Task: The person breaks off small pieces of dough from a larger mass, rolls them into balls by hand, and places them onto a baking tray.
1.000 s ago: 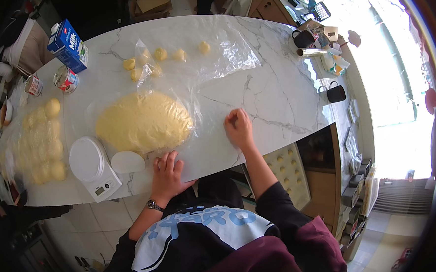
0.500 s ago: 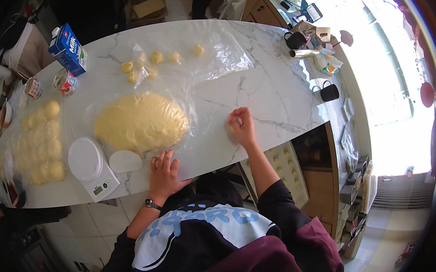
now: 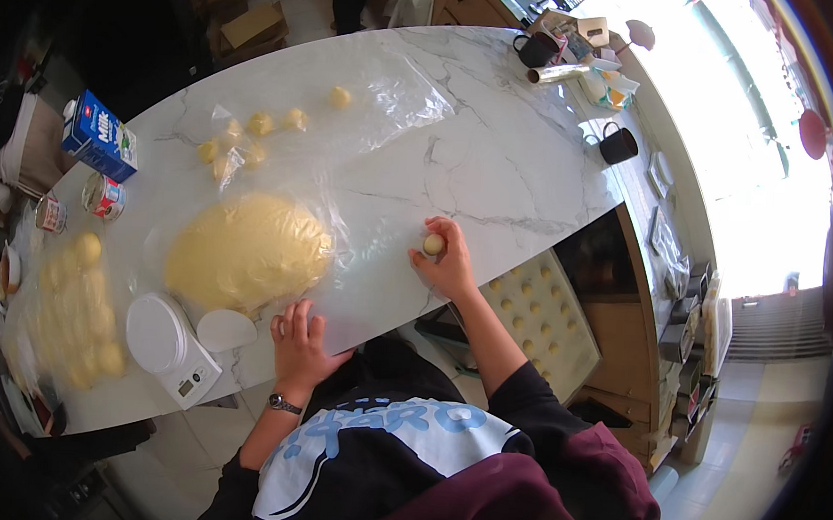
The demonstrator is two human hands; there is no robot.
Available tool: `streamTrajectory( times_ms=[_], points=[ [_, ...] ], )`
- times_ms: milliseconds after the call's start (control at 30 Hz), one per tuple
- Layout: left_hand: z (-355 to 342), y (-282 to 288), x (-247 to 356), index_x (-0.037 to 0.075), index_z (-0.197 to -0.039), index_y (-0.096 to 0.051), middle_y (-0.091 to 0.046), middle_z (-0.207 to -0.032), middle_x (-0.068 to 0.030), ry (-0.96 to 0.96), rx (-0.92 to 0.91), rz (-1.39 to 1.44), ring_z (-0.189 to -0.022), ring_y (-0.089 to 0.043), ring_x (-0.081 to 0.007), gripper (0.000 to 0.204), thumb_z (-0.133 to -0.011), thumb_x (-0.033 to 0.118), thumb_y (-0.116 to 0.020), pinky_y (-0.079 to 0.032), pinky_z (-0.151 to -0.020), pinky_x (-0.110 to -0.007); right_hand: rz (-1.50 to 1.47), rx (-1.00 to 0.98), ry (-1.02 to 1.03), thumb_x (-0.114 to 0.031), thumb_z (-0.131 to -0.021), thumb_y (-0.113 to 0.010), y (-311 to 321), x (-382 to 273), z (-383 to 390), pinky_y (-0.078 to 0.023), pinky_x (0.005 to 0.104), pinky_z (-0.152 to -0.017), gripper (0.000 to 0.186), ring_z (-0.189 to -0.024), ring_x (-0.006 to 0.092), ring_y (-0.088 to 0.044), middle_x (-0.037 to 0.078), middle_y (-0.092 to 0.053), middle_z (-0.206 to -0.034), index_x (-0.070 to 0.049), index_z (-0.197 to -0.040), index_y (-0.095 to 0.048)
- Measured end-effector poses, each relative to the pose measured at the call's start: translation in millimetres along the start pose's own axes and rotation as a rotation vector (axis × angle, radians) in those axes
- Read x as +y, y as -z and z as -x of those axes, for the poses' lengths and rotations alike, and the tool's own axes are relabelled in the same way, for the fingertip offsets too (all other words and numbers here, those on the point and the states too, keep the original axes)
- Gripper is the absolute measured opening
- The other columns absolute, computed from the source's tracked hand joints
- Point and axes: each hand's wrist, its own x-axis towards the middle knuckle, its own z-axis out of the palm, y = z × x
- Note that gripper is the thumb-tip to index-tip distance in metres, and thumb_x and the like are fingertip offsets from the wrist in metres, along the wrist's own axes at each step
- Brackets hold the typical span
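Between the thumb and fingers of my right hand (image 3: 452, 262) is a small pale dough ball (image 3: 433, 244), held at the marble counter's surface. My left hand (image 3: 301, 343) lies on the counter near its front edge, fingers apart and nothing in them. Just beyond it spreads a large flat yellow dough mass (image 3: 247, 251) under clear plastic. A round-cornered white scraper (image 3: 225, 329) lies left of that hand, beside a white kitchen scale (image 3: 174, 349). Several yellow dough pieces (image 3: 260, 124) sit farther off on a plastic sheet (image 3: 387, 98).
Several larger dough balls (image 3: 79, 313) lie under plastic at the left. A blue milk carton (image 3: 103, 137) and two opened cans (image 3: 104, 197) stand behind them. Below the counter at right is a tray (image 3: 549, 328) of small dough balls. Dark mugs (image 3: 618, 143) stand at the far right.
My right hand, blurred with motion before, now shows the dough ball plainly in its fingers. The whole view has shifted and turned slightly. My left hand stays at the counter's edge.
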Motion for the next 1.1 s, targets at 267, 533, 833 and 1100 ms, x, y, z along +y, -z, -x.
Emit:
streamTrajectory(
  times_ms=[267,533,833,1100],
  points=[
    [-7.5,-7.0,0.1,0.009,-0.091,-0.049,-0.046,-0.125,-0.015,-0.051,0.002,-0.111,-0.121,-0.041,-0.0362,0.062,-0.058,0.048,-0.084,-0.03,-0.1,-0.053,-0.129,-0.042,-0.135,-0.009,-0.077,-0.075,50.2,-5.6,2.9,-0.051,0.0347,-0.09,0.067,-0.095,0.0239,-0.063,0.01,-0.065,-0.107,-0.009,-0.136,-0.041],
    [-3.6,-17.8,-11.1,0.007,-0.095,-0.046,-0.045,-0.129,-0.0173,-0.11,0.022,-0.332,-0.12,-0.043,-0.04,0.057,-0.068,0.045,-0.079,-0.034,-0.096,-0.055,-0.779,0.397,-0.725,-0.013,-0.086,-0.068,191.1,142.2,226.9,-0.051,0.0298,-0.085,0.046,-0.098,0.0148,-0.062,0.008,-0.065,-0.106,-0.005,-0.129,-0.052],
    [-30.1,-37.3,-5.1,-0.002,-0.11,-0.041,-0.038,-0.129,-0.0258,0.088,-0.193,-0.862,-0.12,-0.042,-0.0412,0.089,-0.073,0.077,-0.059,-0.04,-0.095,-0.05,0.188,1.073,-1.43,-0.016,-0.082,-0.066,279.1,251.2,472.7,-0.051,0.0317,-0.082,0.04,-0.092,0.0209,-0.065,0.012,-0.067,-0.103,-0.002,-0.119,-0.06],
    [-49.8,-14.7,21.3,-0.005,-0.106,-0.038,-0.04,-0.112,-0.0233,0.205,-0.507,-0.925,-0.11,-0.044,-0.0418,0.094,-0.072,0.081,-0.054,-0.04,-0.094,-0.05,0.181,1.098,-1.402,-0.01,-0.076,-0.074,309.7,279.3,502.2,-0.051,0.0368,-0.084,0.045,-0.098,0.0277,-0.062,0.015,-0.06,-0.112,-0.003,-0.118,-0.06]
  ],
)
